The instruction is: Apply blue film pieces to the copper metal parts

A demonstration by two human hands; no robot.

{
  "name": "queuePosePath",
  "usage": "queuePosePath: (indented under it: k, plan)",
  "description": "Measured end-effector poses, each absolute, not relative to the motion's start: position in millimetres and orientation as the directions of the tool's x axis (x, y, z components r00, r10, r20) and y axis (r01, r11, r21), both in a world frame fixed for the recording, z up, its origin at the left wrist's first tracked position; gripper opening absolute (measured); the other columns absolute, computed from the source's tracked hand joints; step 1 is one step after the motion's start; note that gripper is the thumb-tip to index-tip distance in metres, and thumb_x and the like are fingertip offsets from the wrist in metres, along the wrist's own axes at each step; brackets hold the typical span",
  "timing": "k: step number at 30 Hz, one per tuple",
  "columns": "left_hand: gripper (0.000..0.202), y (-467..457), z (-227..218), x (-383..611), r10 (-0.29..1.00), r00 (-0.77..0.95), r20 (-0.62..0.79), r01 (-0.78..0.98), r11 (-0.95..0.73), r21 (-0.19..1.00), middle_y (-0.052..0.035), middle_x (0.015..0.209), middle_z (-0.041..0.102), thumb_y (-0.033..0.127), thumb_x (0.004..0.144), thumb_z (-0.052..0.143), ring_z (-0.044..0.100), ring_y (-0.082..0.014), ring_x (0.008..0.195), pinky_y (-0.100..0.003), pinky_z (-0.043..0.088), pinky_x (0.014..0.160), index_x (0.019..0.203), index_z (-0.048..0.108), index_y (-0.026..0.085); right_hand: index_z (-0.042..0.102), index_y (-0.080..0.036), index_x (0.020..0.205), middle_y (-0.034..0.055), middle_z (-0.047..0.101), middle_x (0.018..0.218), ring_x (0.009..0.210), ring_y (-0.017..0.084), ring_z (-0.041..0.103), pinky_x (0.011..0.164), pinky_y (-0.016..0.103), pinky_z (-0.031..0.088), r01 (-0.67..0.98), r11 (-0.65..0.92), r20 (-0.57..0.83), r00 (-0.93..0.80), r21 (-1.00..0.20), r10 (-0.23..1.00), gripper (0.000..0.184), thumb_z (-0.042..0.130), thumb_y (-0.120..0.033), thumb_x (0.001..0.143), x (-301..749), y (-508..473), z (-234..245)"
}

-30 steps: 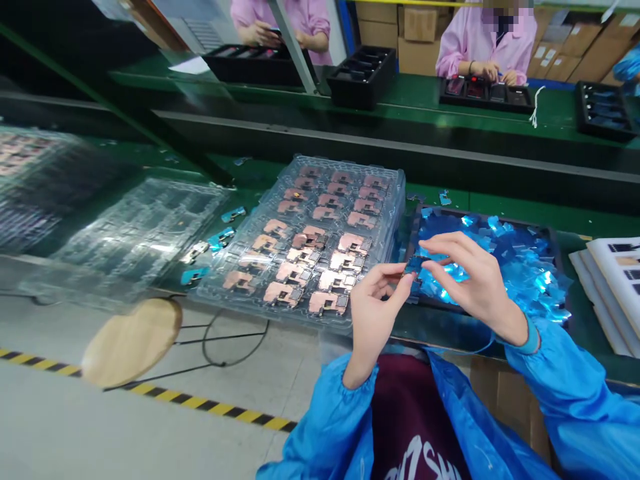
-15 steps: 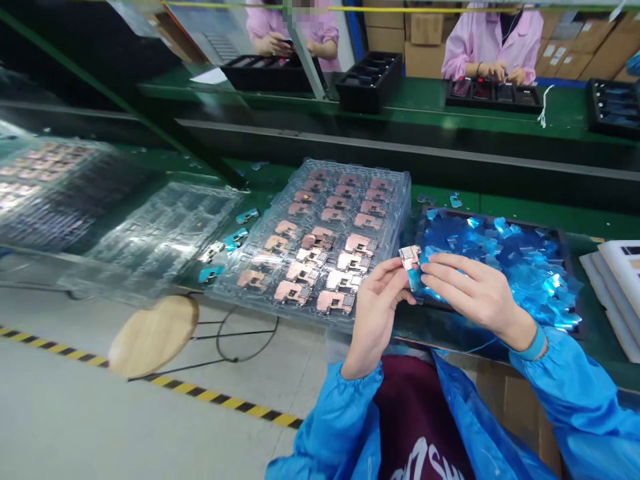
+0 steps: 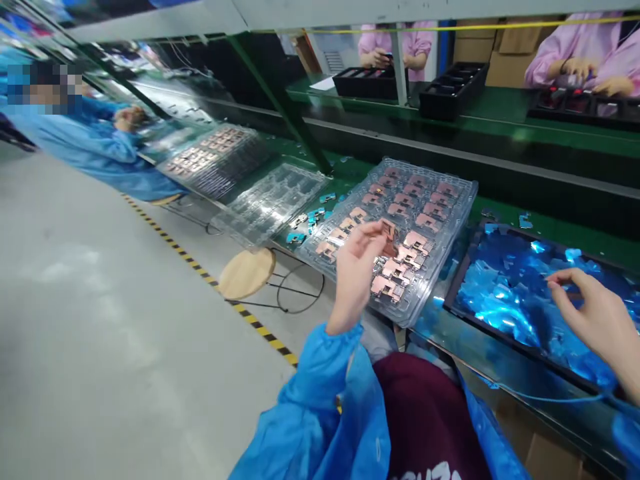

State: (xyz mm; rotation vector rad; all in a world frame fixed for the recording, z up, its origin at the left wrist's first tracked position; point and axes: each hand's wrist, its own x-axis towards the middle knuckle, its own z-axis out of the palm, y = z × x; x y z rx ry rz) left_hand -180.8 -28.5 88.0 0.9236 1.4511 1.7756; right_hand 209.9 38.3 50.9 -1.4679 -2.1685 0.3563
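My left hand (image 3: 356, 257) pinches a copper-coloured phone circuit board (image 3: 389, 231) between thumb and fingers. The board is tilted above a clear plastic tray (image 3: 440, 283). In the tray's pockets lie rows of similar boards (image 3: 417, 243), the nearer ones brighter. On the right, my right hand (image 3: 593, 310) hovers over a dark shallow box (image 3: 453, 293) heaped with shiny blue film pieces (image 3: 493, 287). Its thumb and forefinger tips meet, and whatever may be between them is too small to make out.
Left of the tray lie loose blue-covered boards (image 3: 296, 237), a clear tray without boards (image 3: 280, 197) and a filled tray stack (image 3: 215, 157). A wooden stool (image 3: 247, 273) stands below the bench edge. A co-worker in blue (image 3: 95, 143) sits far left; two people in pink work opposite.
My hands have parted: the left has carried the board left over the tray, the right has moved right over the blue film. The view has swung left, bringing the co-worker in blue into sight.
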Motion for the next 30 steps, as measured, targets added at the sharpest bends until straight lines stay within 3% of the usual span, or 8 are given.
queuePosePath:
  k: [2, 5, 10, 17, 20, 24, 27, 30]
  plan:
    - [0.019, -15.6, 96.7, -209.7, 0.835, -0.512, 0.2, 0.156, -0.139, 0.978, -0.0048, 0.097, 0.075, 0.028, 0.088, 0.076, 0.069, -0.0173, 0.075, -0.033, 0.06, 0.077, 0.105, 0.072, 0.02, 0.067, -0.036, 0.095, 0.0145, 0.079, 0.097, 0.084, 0.04, 0.076, 0.068, 0.056, 0.061, 0.828, 0.427, 0.197, -0.379, -0.365, 0.904, 0.016, 0.054, -0.044, 0.102, 234.1, 62.1, 23.6]
    - [0.017, 12.1, 110.0, -231.1, 0.932, -0.318, 0.171, 0.311, -0.068, 0.948, -0.007, 0.092, 0.077, 0.028, 0.089, 0.076, 0.069, -0.0186, 0.072, -0.033, 0.057, 0.073, 0.102, 0.076, 0.018, 0.069, -0.03, 0.09, 0.0162, 0.077, 0.089, 0.089, 0.043, 0.075, 0.076, 0.057, 0.061, 0.861, 0.463, 0.145, -0.441, -0.211, 0.886, 0.017, 0.054, -0.033, 0.096, 258.8, 83.7, -6.5]
    - [0.018, 71.2, 114.2, -218.7, 0.992, 0.063, 0.109, 0.498, -0.126, 0.858, -0.0089, 0.089, 0.08, 0.032, 0.089, 0.077, 0.072, -0.0222, 0.075, -0.034, 0.054, 0.074, 0.099, 0.082, 0.018, 0.079, -0.022, 0.113, 0.0188, 0.079, 0.098, 0.098, 0.041, 0.077, 0.071, 0.048, 0.059, 0.916, 0.399, 0.126, -0.392, -0.044, 0.911, 0.032, 0.051, -0.028, 0.099, 263.7, 86.4, -2.6]
    - [0.014, 131.4, 78.0, -208.3, 0.946, 0.275, 0.17, 0.652, -0.314, 0.69, -0.0079, 0.09, 0.08, 0.036, 0.083, 0.074, 0.071, -0.0271, 0.083, -0.037, 0.053, 0.079, 0.086, 0.081, 0.025, 0.08, -0.03, 0.113, 0.005, 0.084, 0.1, 0.092, 0.03, 0.079, 0.073, 0.035, 0.055, 0.939, 0.302, -0.112, -0.322, -0.163, 0.94, 0.026, 0.058, -0.037, 0.103, 260.2, 87.4, 51.5]
    - [0.022, 139.0, 64.0, -212.6, 0.918, 0.332, 0.219, 0.707, -0.395, 0.587, -0.0103, 0.094, 0.078, 0.045, 0.087, 0.069, 0.069, -0.0313, 0.093, -0.043, 0.054, 0.091, 0.086, 0.081, 0.026, 0.08, -0.026, 0.115, 0.006, 0.084, 0.105, 0.098, 0.028, 0.078, 0.082, 0.033, 0.055, 0.95, 0.244, -0.04, -0.256, -0.196, 0.966, 0.025, 0.058, -0.034, 0.105, 264.4, 117.3, 64.7]
    - [0.037, 130.4, 59.7, -211.3, 0.884, 0.376, 0.276, 0.745, -0.466, 0.478, -0.0138, 0.102, 0.076, 0.055, 0.095, 0.058, 0.065, -0.0368, 0.107, -0.055, 0.05, 0.106, 0.095, 0.082, 0.027, 0.069, -0.018, 0.142, 0.0122, 0.078, 0.134, 0.123, 0.03, 0.073, 0.104, 0.036, 0.055, 0.957, 0.182, -0.025, -0.192, -0.228, 0.981, 0.038, 0.059, -0.025, 0.106, 256.1, 181.2, 50.6]
    - [0.044, 108.5, 70.0, -207.6, 0.889, 0.347, 0.299, 0.779, -0.451, 0.435, -0.0165, 0.117, 0.074, 0.055, 0.1, 0.051, 0.065, -0.0397, 0.118, -0.057, 0.05, 0.108, 0.113, 0.081, 0.025, 0.059, -0.015, 0.156, 0.0166, 0.064, 0.157, 0.142, 0.03, 0.063, 0.12, 0.038, 0.049, 0.948, 0.208, -0.056, -0.227, -0.239, 0.972, 0.055, 0.069, -0.019, 0.102, 238.6, 226.3, 24.1]
    - [0.044, 72.2, 88.2, -210.6, 0.9, 0.32, 0.294, 0.795, -0.424, 0.434, -0.0159, 0.131, 0.072, 0.053, 0.105, 0.05, 0.065, -0.0391, 0.128, -0.056, 0.052, 0.111, 0.127, 0.077, 0.025, 0.057, -0.016, 0.157, 0.0174, 0.06, 0.161, 0.144, 0.03, 0.061, 0.124, 0.045, 0.048, 0.936, 0.251, -0.123, -0.287, -0.249, 0.95, 0.064, 0.08, -0.019, 0.097, 226.5, 258.6, 0.5]
